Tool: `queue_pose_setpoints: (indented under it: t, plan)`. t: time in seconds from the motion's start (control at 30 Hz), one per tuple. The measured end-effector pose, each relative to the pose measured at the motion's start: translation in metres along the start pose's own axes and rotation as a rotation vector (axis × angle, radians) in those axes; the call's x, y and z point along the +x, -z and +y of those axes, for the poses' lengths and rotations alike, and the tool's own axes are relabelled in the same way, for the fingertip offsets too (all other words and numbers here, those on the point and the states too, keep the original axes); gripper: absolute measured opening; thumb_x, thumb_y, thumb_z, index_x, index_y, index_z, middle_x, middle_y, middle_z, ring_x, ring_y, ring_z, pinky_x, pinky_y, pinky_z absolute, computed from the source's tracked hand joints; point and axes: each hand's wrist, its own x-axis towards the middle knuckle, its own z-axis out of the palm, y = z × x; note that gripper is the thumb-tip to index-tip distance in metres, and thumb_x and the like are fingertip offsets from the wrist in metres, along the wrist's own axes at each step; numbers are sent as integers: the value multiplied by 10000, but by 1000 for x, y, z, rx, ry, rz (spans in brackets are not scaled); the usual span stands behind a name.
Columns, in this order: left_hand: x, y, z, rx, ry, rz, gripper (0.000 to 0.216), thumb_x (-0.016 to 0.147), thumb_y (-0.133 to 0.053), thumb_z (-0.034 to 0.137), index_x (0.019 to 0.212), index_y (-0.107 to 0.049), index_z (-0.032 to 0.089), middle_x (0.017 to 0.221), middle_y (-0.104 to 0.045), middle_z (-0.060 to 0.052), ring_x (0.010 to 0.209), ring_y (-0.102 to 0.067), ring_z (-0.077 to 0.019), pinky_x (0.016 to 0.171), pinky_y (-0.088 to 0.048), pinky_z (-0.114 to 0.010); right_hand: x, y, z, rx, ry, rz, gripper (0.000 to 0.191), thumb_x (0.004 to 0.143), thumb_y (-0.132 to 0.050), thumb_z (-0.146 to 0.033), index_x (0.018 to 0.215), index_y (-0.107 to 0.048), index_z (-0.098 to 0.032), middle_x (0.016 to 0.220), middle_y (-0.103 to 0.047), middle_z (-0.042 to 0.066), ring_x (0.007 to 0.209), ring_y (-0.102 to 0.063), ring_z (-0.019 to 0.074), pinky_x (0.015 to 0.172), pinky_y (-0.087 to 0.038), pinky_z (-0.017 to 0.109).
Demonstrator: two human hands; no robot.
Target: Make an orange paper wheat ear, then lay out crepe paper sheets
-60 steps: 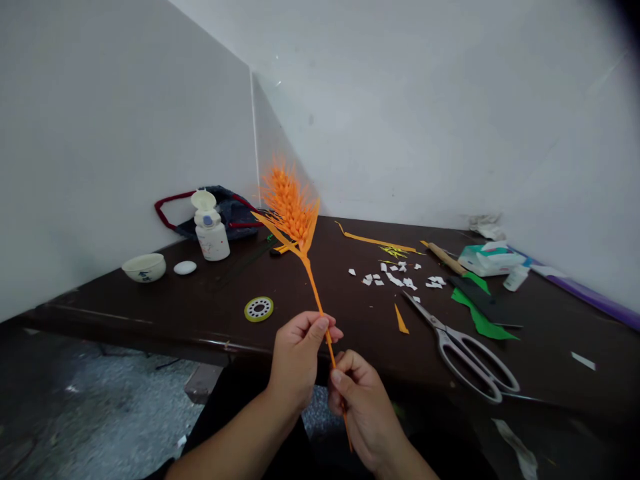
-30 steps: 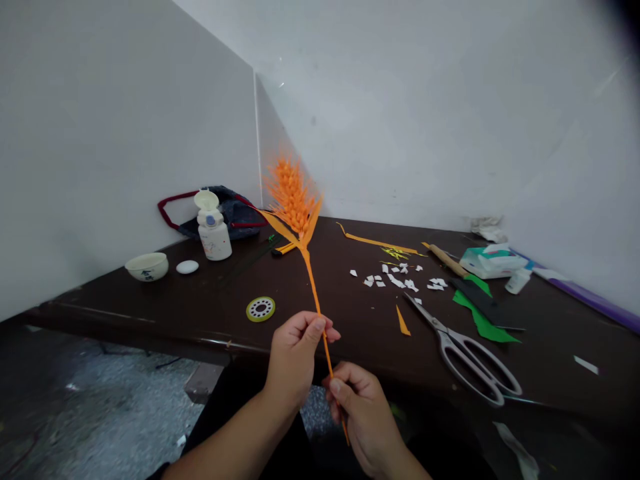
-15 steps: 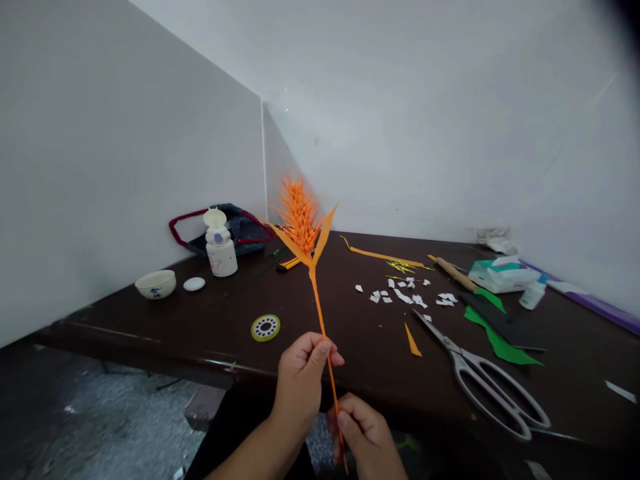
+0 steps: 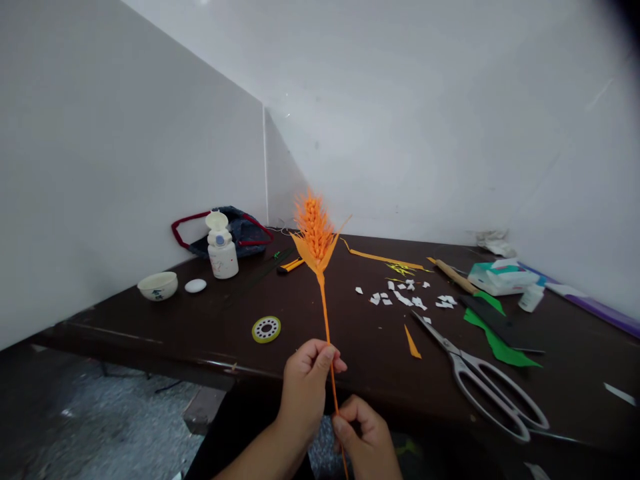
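An orange artificial wheat ear (image 4: 316,230) stands upright on a long thin stem, with pointed orange leaves around its base. My left hand (image 4: 311,377) pinches the stem about midway, thumb pressed against the fingers. Lower down, past the table's front edge, my right hand (image 4: 364,433) grips the same stem between thumb and fingers. To the left of my hands a yellow tape roll (image 4: 266,329) lies flat. On the right rest open-handled scissors (image 4: 480,373) and a small orange pointed scrap (image 4: 413,342).
Scattered white paper bits (image 4: 403,298) and a long orange strip (image 4: 385,258) lie on the dark table (image 4: 210,333). At left are a bowl (image 4: 158,287), a white bottle (image 4: 223,257) and a bag (image 4: 245,230). Green paper (image 4: 505,347) and a tissue pack (image 4: 500,279) lie right.
The wheat ear has turned about its stem, so its leaves now face differently. Its head has shifted slightly right and down. Both hands keep their grip on the stem.
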Motion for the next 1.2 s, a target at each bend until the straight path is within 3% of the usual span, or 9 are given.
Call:
queue_pose_setpoints:
  t: [0.2, 0.3, 0.4, 0.5, 0.67, 0.93, 1.2]
  plan:
    - [2, -2, -1, -22, 10, -11, 210, 808, -522, 300, 652, -567, 168, 583, -631, 2, 597, -550, -137, 614, -400, -232, -1, 2, -2, -146, 111, 74, 214, 685, -580, -272, 525, -460, -196, 523, -455, -35, 493, -461, 119, 516, -374, 242]
    - [3, -1, -1, -17, 6, -28, 231, 821, -503, 294, 637, -559, 166, 582, -622, 5, 581, -533, -126, 594, -389, -224, 0, 7, -2, -95, -8, -69, 189, 716, -583, -330, 617, -527, -179, 519, -503, -26, 482, -500, 127, 491, -386, 238]
    - [5, 1, 1, 3, -4, -35, 251, 825, -498, 303, 624, -557, 165, 581, -621, 4, 574, -523, -121, 582, -380, -221, 1, 14, -1, -38, -118, -265, 289, 743, -579, -439, 768, -601, -152, 614, -606, 21, 511, -559, 140, 499, -418, 246]
    - [6, 2, 2, -2, -5, -30, 230, 821, -501, 303, 648, -566, 166, 577, -627, 5, 570, -526, -123, 575, -379, -221, 0, 18, -1, -54, -156, -326, 297, 740, -591, -448, 750, -607, -152, 640, -637, 39, 536, -583, 147, 526, -442, 257]
    - [6, 0, 1, -2, -14, -43, 202, 810, -515, 293, 670, -580, 163, 587, -644, -3, 584, -548, -131, 593, -393, -227, -3, 17, -5, -102, -93, -278, 194, 732, -576, -344, 632, -536, -182, 555, -606, 10, 523, -554, 136, 555, -436, 257]
    - [6, -3, 3, 12, -9, -35, 202, 798, -523, 302, 664, -581, 163, 592, -652, -11, 586, -556, -136, 593, -401, -230, -2, 18, -6, -242, -36, -185, 111, 696, -496, -257, 603, -480, -197, 548, -498, -20, 539, -468, 129, 547, -375, 247]
    - [4, -11, -5, 9, -3, -46, 215, 812, -517, 322, 671, -572, 169, 590, -640, 3, 588, -556, -133, 607, -413, -237, -4, 15, -1, -404, 73, 71, 173, 700, -513, -260, 549, -452, -201, 540, -446, -26, 554, -445, 139, 552, -346, 257]
